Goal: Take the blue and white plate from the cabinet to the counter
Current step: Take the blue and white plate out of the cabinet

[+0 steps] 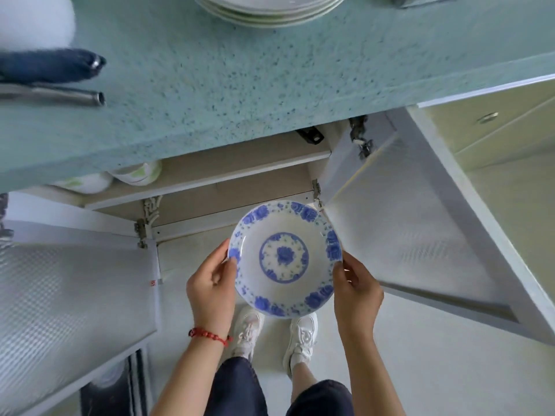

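Observation:
The blue and white plate (284, 258), white with blue flowers on its rim and centre, is held level in front of the open cabinet (228, 172), below the counter's edge. My left hand (211, 288) grips its left rim and my right hand (356, 295) grips its right rim. The speckled green counter (225, 79) spans the upper part of the view.
A stack of white plates (270, 10) sits at the counter's far edge. Two pan handles (60, 82) lie at the counter's left. Both cabinet doors, left (69, 295) and right (420, 229), stand open. White and green bowls (135, 174) rest on the cabinet shelf.

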`<state>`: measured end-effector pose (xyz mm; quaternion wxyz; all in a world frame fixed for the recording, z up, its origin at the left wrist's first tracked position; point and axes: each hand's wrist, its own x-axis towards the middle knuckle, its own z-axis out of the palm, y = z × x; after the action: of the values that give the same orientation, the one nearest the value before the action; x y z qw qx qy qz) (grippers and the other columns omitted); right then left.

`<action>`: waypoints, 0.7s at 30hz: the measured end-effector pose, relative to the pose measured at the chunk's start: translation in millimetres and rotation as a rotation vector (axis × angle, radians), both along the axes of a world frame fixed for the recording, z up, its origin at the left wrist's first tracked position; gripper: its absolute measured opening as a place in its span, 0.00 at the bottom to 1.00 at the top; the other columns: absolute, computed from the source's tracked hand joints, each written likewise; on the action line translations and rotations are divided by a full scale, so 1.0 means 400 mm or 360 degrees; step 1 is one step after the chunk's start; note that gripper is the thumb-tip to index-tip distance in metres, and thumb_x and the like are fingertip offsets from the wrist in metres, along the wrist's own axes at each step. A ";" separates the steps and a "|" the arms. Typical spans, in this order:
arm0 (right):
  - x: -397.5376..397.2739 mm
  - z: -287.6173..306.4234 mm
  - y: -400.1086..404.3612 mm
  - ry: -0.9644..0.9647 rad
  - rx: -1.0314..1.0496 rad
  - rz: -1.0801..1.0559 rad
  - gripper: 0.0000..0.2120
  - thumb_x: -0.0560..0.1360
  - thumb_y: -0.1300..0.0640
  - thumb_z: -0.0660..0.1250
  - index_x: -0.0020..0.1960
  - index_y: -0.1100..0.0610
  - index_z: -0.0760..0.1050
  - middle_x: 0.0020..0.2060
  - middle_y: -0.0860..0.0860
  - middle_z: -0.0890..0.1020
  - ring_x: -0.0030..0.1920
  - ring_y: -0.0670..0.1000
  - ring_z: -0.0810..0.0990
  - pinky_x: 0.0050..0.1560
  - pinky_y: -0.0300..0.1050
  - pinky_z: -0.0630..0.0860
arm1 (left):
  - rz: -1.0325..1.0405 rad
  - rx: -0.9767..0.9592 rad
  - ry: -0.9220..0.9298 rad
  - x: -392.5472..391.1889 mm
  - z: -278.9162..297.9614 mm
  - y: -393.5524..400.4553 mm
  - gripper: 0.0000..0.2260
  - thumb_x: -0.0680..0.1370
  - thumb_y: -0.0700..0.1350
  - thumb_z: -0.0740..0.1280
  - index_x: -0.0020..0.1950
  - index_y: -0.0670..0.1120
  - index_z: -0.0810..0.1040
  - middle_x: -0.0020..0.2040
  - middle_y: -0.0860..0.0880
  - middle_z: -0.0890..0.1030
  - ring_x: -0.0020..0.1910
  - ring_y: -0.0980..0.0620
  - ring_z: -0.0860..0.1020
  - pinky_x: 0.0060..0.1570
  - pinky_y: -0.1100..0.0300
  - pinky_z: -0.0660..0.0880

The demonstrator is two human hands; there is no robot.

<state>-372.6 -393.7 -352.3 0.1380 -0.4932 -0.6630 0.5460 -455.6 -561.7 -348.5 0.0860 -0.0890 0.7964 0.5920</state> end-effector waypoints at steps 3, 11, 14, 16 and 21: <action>0.017 0.066 -0.009 0.0046 -0.0010 -0.0113 0.11 0.72 0.64 0.64 0.50 0.53 0.80 0.35 0.45 0.82 0.32 0.38 0.79 0.30 0.27 0.75 | -0.0101 0.0012 -0.0003 0.000 0.065 -0.003 0.15 0.74 0.34 0.64 0.58 0.47 0.78 0.53 0.51 0.82 0.50 0.60 0.80 0.49 0.68 0.77; 0.070 0.195 -0.046 0.0173 -0.0016 -0.0367 0.09 0.72 0.65 0.66 0.49 0.55 0.80 0.35 0.43 0.82 0.33 0.38 0.80 0.32 0.28 0.76 | -0.0473 0.0026 -0.0016 -0.034 0.200 -0.009 0.14 0.74 0.35 0.65 0.57 0.47 0.78 0.51 0.55 0.81 0.50 0.65 0.79 0.44 0.75 0.74; 0.121 0.237 -0.056 0.0180 0.0010 -0.0477 0.09 0.72 0.65 0.66 0.48 0.55 0.81 0.36 0.44 0.82 0.34 0.37 0.79 0.32 0.26 0.74 | -0.0662 0.0022 -0.0026 -0.031 0.244 0.005 0.14 0.73 0.34 0.65 0.57 0.46 0.79 0.50 0.57 0.81 0.49 0.66 0.79 0.43 0.76 0.74; 0.166 0.264 -0.061 0.0179 0.0047 -0.0559 0.09 0.72 0.66 0.66 0.48 0.56 0.81 0.35 0.45 0.82 0.31 0.37 0.78 0.30 0.25 0.72 | -0.0787 0.0053 -0.0038 -0.013 0.271 0.023 0.15 0.73 0.34 0.66 0.56 0.48 0.79 0.49 0.58 0.81 0.48 0.65 0.79 0.42 0.76 0.74; 0.313 0.320 -0.075 0.0158 0.0093 -0.0816 0.08 0.72 0.65 0.67 0.48 0.57 0.81 0.37 0.49 0.83 0.33 0.38 0.78 0.32 0.26 0.72 | -0.1074 0.0082 -0.0096 0.068 0.317 0.089 0.17 0.72 0.31 0.66 0.56 0.47 0.79 0.48 0.59 0.81 0.48 0.64 0.80 0.42 0.75 0.74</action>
<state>-247.3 -423.7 -224.5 0.3184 -0.6137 -0.5241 0.4974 -428.2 -526.0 -221.8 0.3027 0.1642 0.7628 0.5473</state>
